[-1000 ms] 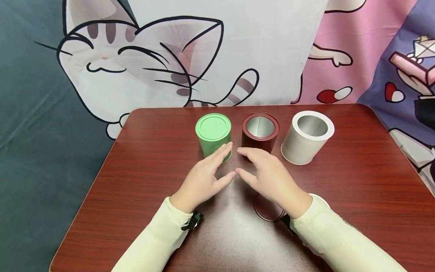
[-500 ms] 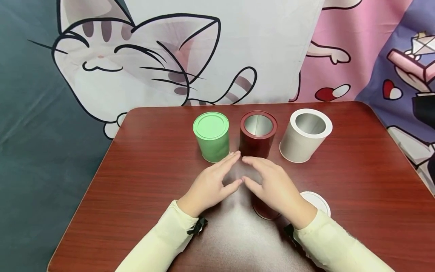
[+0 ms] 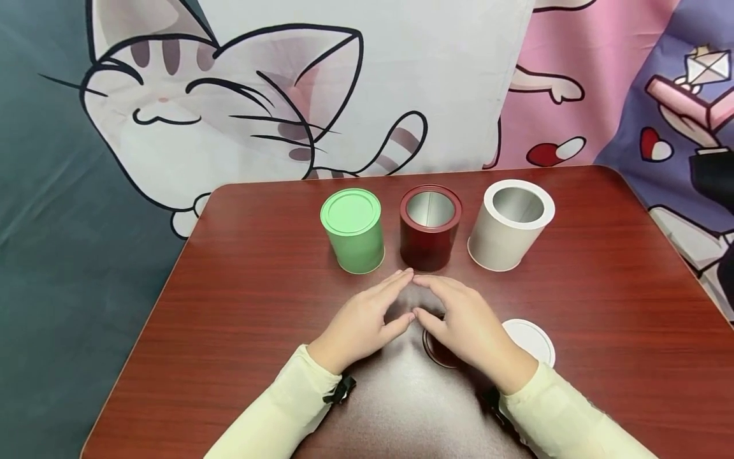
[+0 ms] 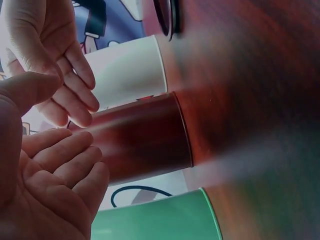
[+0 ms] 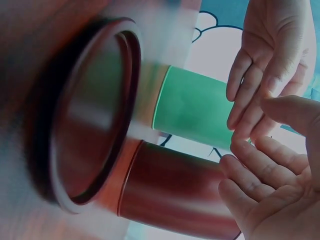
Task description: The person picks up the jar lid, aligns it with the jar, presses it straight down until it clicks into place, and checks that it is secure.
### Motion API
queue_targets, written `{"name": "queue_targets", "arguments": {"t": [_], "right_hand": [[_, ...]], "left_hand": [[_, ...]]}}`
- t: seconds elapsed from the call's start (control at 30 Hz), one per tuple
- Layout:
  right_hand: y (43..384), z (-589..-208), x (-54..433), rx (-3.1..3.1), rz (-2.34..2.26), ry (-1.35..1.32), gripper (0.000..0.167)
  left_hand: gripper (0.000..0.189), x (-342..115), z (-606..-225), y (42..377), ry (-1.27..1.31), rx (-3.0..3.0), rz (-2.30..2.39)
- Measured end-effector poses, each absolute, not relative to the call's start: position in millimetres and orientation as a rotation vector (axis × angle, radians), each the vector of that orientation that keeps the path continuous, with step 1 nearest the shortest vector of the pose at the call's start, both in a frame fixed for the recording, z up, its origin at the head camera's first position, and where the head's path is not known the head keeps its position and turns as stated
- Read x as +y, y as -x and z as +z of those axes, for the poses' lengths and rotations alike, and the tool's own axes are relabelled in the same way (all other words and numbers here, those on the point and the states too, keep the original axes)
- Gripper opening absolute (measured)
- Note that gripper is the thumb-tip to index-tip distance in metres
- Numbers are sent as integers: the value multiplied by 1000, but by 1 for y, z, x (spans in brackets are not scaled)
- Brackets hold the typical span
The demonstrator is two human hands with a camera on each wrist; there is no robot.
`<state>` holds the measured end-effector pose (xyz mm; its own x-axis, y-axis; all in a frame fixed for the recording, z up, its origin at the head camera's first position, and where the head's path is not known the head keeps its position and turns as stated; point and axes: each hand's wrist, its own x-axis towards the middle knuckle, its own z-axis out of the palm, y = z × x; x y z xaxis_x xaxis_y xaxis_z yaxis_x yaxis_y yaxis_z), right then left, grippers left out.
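Note:
My left hand (image 3: 361, 328) and right hand (image 3: 470, 325) are raised over the table, fingertips and thumb tips meeting around a gap. Neither holds anything. Just beyond the fingertips stands a dark red can (image 3: 429, 242) without its lid, its metal inside showing. A green can (image 3: 355, 245) with its lid on is to its left. An open white can (image 3: 507, 236) stands to its right. Partly hidden under my right hand lies a dark red lid (image 3: 438, 350), seen close up in the right wrist view (image 5: 95, 115). A white lid (image 3: 530, 341) lies beside my right wrist.
The reddish-brown wooden table (image 3: 241, 268) has rounded back corners. Behind its far edge hangs a cloth backdrop (image 3: 453, 76) printed with a cartoon cat. Dark bands sit at both wrists, over pale sleeves (image 3: 275, 411).
Both hands have drawn back toward me and slightly right, away from the cans, keeping the same touching shape. The view has shifted a little; cans and lids stay in place.

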<state>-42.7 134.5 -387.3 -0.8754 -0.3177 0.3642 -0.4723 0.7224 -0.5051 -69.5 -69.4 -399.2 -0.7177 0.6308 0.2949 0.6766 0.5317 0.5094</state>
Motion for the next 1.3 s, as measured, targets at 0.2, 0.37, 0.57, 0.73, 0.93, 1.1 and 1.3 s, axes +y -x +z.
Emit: {"name": "queue_targets", "arguments": {"t": [0.2, 0.37, 0.57, 0.73, 0.93, 1.1, 1.3], "right_hand": [[37, -394, 136, -2684, 897, -605, 45], [33, -400, 138, -2682, 911, -600, 43], [29, -405, 141, -2684, 915, -581, 44], [27, -407, 146, -2683, 930, -555, 47], [24, -407, 154, -2723, 936, -499, 51], [21, -409, 160, -2751, 927, -484, 53], [20, -412, 169, -2796, 897, -515, 57]], "left_hand": [[62, -67, -404, 67, 1170, -2692, -920], [62, -65, -407, 64, 1177, -2714, -909], [64, -63, -410, 62, 1170, -2749, -911], [67, -63, -412, 61, 1154, -2763, -949], [70, -61, -413, 61, 1164, -2777, -939], [71, -60, -416, 62, 1177, -2800, -945], [70, -59, -418, 62, 1209, -2839, -988]]}}
